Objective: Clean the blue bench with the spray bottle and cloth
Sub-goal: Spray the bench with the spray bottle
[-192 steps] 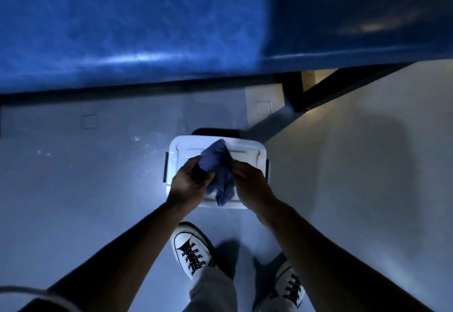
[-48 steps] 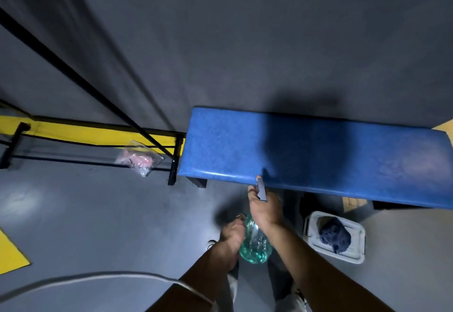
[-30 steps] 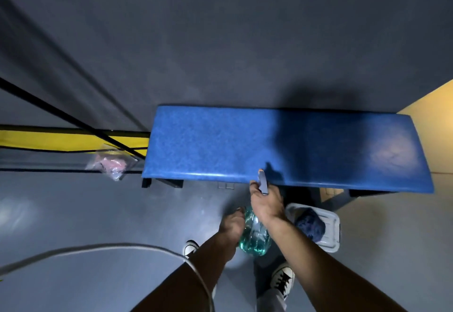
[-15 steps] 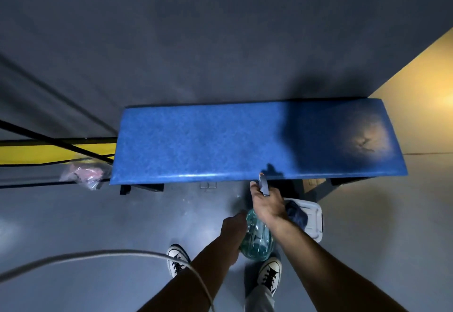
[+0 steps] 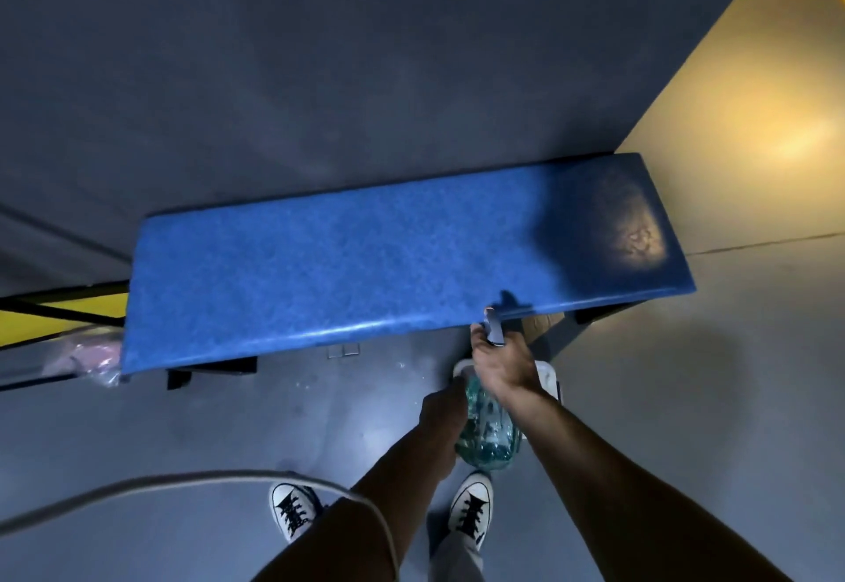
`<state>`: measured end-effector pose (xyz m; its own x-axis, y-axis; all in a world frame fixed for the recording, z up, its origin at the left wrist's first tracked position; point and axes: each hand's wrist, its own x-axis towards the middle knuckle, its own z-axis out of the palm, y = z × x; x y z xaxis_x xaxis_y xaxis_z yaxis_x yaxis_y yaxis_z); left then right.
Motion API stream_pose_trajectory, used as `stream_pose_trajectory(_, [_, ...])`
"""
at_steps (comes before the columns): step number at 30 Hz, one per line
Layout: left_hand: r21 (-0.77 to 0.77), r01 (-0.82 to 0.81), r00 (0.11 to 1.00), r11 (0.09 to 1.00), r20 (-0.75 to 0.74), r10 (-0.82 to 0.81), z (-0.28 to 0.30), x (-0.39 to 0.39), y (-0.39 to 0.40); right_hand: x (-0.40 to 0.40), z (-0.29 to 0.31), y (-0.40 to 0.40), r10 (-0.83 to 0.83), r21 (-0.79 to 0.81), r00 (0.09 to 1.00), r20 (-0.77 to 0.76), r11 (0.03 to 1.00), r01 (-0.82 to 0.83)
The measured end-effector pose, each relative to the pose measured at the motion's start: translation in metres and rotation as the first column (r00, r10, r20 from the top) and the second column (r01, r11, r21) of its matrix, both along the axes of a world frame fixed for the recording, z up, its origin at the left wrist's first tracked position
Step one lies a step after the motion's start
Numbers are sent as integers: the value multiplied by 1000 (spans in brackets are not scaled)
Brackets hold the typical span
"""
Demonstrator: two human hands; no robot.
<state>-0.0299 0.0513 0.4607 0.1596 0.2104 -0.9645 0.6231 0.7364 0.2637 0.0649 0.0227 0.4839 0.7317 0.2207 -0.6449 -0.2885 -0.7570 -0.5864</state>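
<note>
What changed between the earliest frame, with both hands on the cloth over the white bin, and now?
The cloth was let go into the white bin on the floor; it is not visible now. Both hands took up the spray bottle: right hand at the trigger head, left hand on the body, nozzle aimed at the blue bench. The view has pulled back. The bench stays where it was.

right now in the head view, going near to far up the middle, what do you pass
white shoes → spray bottle held in both hands, left hand and right hand → nozzle → blue bench → dark wall
</note>
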Motion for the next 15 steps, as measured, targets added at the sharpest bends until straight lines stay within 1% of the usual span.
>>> stream_pose_trajectory(3, [31, 26, 1000, 999, -14, -25, -8, 12, -14, 14, 1, -21, 16, 42, 999, -47, 999, -14])
stream_pose_trajectory(7, [59, 74, 995, 995, 61, -78, 11, 48, -34, 41, 16, -51, -147, 55, 989, 11, 988, 146])
stream_pose_trajectory(10, [53, 106, 993, 993, 55, -109, 12, 73, -52, 58, 18, -70, -212, 116, 975, 68, 972, 204])
stream_pose_trajectory(11, [74, 112, 991, 991, 64, -117, 3, 77, -57, 62, 19, -74, -232, 133, 969, 83, 967, 220])
stream_pose_trajectory(13, [120, 123, 987, 985, 87, -134, -32, 81, -69, 68, 12, -85, -249, 143, 965, 81, 961, 236])
stream_pose_trajectory(15, [126, 163, 978, 979, 107, -177, -59, 80, -77, 69, 4, -93, -252, 145, 966, 57, 960, 241])
